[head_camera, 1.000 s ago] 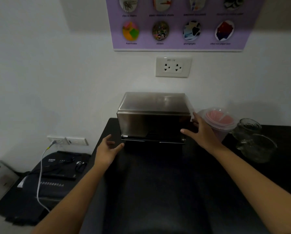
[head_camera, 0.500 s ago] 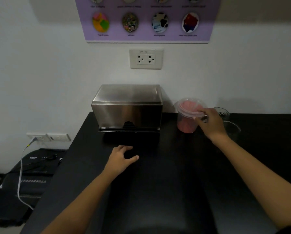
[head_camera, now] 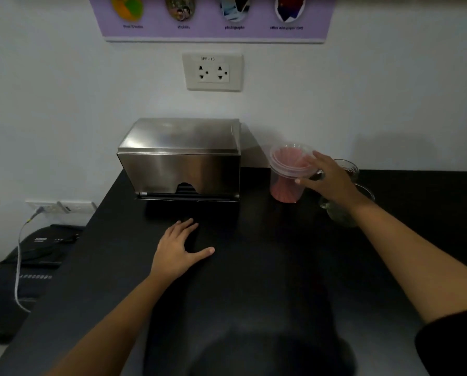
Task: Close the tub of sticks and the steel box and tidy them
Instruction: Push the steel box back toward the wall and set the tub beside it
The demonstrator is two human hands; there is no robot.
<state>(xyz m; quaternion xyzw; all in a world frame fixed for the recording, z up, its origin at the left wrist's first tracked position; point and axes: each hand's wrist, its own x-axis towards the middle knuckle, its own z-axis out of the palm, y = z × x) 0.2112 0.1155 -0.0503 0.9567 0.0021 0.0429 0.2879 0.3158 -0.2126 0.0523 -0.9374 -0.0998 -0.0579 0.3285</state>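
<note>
The steel box (head_camera: 181, 164) stands shut against the wall at the back of the black table (head_camera: 254, 267). To its right is the clear tub of pink sticks (head_camera: 288, 175), with a clear lid on top. My right hand (head_camera: 327, 177) rests on the tub's right side, fingers wrapped over the lid rim. My left hand (head_camera: 179, 249) lies flat on the table in front of the box, fingers spread, holding nothing.
Two glass jars (head_camera: 343, 210) stand right behind my right hand, partly hidden by it. A wall socket (head_camera: 213, 71) and a purple poster (head_camera: 216, 20) hang above. Left of the table, lower down, sits a black device (head_camera: 29, 264) with a white cable.
My right hand left the steel box's right side and reached the tub's lid. My left hand drew back from the box onto the table. The camera view shifted right and down.
</note>
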